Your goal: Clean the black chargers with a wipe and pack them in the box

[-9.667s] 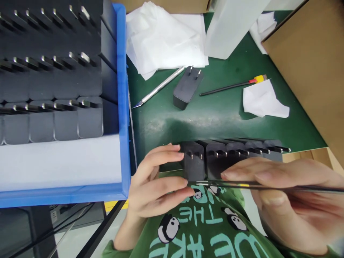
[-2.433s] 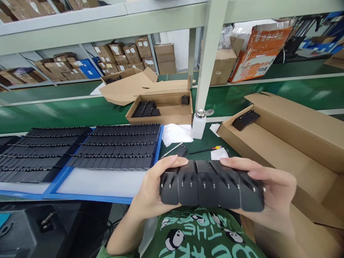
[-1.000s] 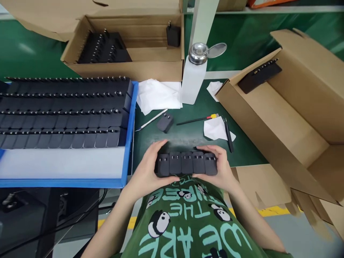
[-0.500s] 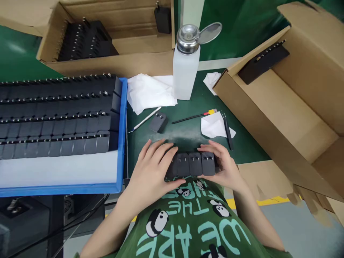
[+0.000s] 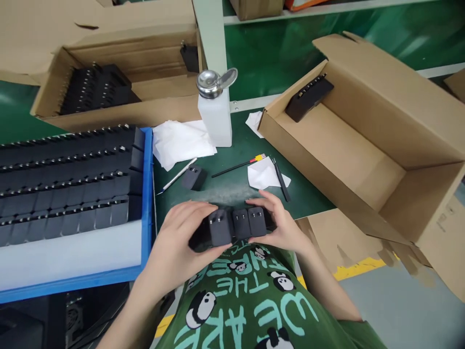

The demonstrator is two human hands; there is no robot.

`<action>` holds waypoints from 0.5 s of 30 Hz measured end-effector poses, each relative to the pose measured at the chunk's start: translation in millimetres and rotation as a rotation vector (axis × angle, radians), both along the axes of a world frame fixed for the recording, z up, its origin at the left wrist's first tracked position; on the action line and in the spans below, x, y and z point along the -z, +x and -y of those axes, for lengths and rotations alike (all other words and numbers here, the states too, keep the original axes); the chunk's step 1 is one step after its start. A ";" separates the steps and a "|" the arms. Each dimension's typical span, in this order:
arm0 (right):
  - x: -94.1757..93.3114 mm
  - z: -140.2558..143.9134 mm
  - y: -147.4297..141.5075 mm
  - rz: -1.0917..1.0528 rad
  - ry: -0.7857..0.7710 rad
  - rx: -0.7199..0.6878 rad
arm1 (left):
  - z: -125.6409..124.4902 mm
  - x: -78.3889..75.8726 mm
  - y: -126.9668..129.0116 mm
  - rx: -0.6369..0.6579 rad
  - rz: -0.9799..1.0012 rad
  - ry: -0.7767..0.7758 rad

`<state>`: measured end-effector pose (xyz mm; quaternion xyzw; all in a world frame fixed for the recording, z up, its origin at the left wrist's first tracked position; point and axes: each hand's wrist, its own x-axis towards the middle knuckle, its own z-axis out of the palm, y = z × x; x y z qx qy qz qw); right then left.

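Note:
Black power adapters (image 5: 220,229) with two metal prongs each are held in front of my body, prongs facing up. My left hand (image 5: 183,237) is closed round the left part of the group, with its thumb along the near side. Around the right part, more adapters (image 5: 256,222) sit in the closed fingers of my right hand (image 5: 285,225). A slight step shows between the left adapter and the two at the right. Some adapters are partly hidden by my fingers. One loose adapter (image 5: 194,177) lies on the green table (image 5: 232,191) beyond my left hand.
A blue-rimmed tray (image 5: 146,208) with rows of adapters stands at left. Behind it is a cardboard box (image 5: 156,109) of adapters; another box (image 5: 348,145) is at right. Between them are a pump bottle (image 5: 215,116), white wipes (image 5: 181,143), a pen-like tool (image 5: 178,175), a USB stick-like cable (image 5: 238,166) and tweezers (image 5: 281,180).
The view has shifted, so the scene sits further left. The adapters in my hands were in one even row; now the left one stands slightly apart from the two at right.

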<state>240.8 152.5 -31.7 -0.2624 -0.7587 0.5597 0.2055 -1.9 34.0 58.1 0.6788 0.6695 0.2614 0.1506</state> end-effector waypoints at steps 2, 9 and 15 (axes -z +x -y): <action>-1.2 3.1 1.6 -0.022 0.019 0.004 | 3.9 -16.9 -11.9 -0.102 0.177 -0.003; 35.1 4.5 10.3 0.014 0.089 0.046 | -53.1 -68.3 -116.2 -0.662 0.502 0.110; 81.1 -14.4 17.7 -0.031 0.087 -0.013 | -172.2 -87.8 -216.3 -0.865 0.272 0.089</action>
